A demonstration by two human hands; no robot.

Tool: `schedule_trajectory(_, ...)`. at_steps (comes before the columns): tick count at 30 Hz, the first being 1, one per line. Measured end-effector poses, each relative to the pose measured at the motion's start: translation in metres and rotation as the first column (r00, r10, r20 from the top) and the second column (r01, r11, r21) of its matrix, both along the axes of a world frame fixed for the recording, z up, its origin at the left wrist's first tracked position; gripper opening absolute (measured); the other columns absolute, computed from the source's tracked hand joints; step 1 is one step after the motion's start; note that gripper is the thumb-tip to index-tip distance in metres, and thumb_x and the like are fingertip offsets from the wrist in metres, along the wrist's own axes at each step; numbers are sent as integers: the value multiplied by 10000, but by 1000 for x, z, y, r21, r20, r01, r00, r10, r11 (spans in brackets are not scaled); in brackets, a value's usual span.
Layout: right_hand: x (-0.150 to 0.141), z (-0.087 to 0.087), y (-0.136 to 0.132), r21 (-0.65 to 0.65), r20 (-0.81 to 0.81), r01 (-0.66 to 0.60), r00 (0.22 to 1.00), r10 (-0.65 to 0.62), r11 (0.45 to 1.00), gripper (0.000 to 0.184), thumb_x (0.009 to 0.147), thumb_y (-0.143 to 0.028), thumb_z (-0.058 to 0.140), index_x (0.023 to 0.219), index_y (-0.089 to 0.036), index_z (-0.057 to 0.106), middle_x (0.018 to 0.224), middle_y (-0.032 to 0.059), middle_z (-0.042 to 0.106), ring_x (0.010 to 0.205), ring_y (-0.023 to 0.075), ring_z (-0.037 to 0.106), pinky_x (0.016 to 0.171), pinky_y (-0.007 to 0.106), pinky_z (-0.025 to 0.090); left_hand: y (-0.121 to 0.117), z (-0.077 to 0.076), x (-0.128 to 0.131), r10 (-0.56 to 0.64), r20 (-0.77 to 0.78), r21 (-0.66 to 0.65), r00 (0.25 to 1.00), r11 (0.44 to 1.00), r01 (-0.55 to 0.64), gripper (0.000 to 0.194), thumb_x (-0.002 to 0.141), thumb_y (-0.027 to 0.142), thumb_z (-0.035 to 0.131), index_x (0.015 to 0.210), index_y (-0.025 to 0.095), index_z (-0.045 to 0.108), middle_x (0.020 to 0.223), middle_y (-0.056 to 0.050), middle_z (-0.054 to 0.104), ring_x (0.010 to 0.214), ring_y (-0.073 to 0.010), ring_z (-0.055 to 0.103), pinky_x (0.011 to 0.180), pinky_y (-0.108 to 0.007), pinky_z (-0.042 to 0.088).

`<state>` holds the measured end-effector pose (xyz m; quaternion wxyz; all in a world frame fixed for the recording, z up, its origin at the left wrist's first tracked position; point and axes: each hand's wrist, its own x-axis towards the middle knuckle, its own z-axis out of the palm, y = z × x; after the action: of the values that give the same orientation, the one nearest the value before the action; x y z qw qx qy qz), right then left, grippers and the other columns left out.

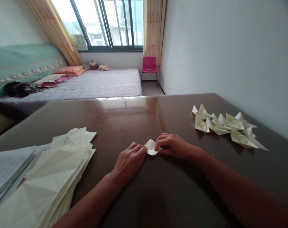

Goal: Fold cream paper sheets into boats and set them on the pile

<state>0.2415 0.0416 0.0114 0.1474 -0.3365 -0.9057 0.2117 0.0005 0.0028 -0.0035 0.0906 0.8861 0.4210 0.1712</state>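
Observation:
A small folded piece of cream paper [151, 147] lies on the brown table between my two hands, one corner pointing away from me. My left hand [131, 157] pinches its left corner, fingers pressed together. At the right corner, my right hand [172, 145] grips the paper between thumb and fingertips. Off to the right sits a cluster of folded paper boats [220, 123] with pointed ends. A stack of creased cream paper sheets [46, 171] rests at the left.
The glossy brown table [125, 120] reaches toward a bed [110, 82] beneath the window. More paper sheets [11, 167] lie at the far left. A pink chair [149, 65] stands beyond the table, and a white wall [229, 50] runs along the right.

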Motion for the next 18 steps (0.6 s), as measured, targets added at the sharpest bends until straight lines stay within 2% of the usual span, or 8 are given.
schedule_trajectory(5, -1, -9, 2, -106, -26, 145, 989, -148, 984, 204, 887, -354, 549, 889, -212, 696, 854, 31, 672, 833, 154, 571, 732, 250, 399, 12, -8, -1, 138, 156, -117, 978, 986, -121, 244, 947, 340, 417, 1056, 275, 626, 990, 14, 680, 908, -155, 575, 816, -277, 462)
schedule_trajectory(9, -9, -18, -2, -89, 28, 355, 935, -354, 931, 188, 902, -343, 503, 934, -209, 631, 858, 34, 647, 786, 146, 570, 691, 244, 377, 17, -12, 0, 220, 215, -182, 951, 966, -183, 256, 932, 352, 442, 1093, 280, 628, 990, 9, 681, 899, -157, 605, 817, -280, 466)
schedule_trajectory(12, -15, -17, -7, -48, 67, 435, 900, -431, 899, 158, 871, -348, 541, 946, -215, 582, 835, 20, 630, 747, 139, 558, 649, 235, 348, 17, -11, 2, 233, 179, -160, 956, 966, -205, 254, 933, 329, 431, 1085, 268, 625, 1026, -2, 668, 939, -168, 599, 841, -291, 460)
schedule_trajectory(16, -21, -10, -13, 31, 102, 438, 893, -439, 898, 150, 881, -356, 524, 953, -230, 563, 770, -6, 617, 694, 130, 528, 615, 237, 302, 13, -8, 8, 247, 56, -100, 967, 965, -241, 280, 948, 322, 388, 1114, 263, 605, 990, -24, 639, 938, -184, 582, 825, -305, 461)
schedule_trajectory(18, -24, -6, -16, 78, 124, 429, 891, -436, 900, 149, 899, -355, 497, 946, -232, 567, 769, -5, 618, 699, 133, 524, 622, 245, 291, 11, -6, 10, 255, -22, -74, 967, 964, -256, 300, 953, 317, 374, 1165, 301, 586, 963, -21, 611, 929, -184, 572, 781, -294, 466)
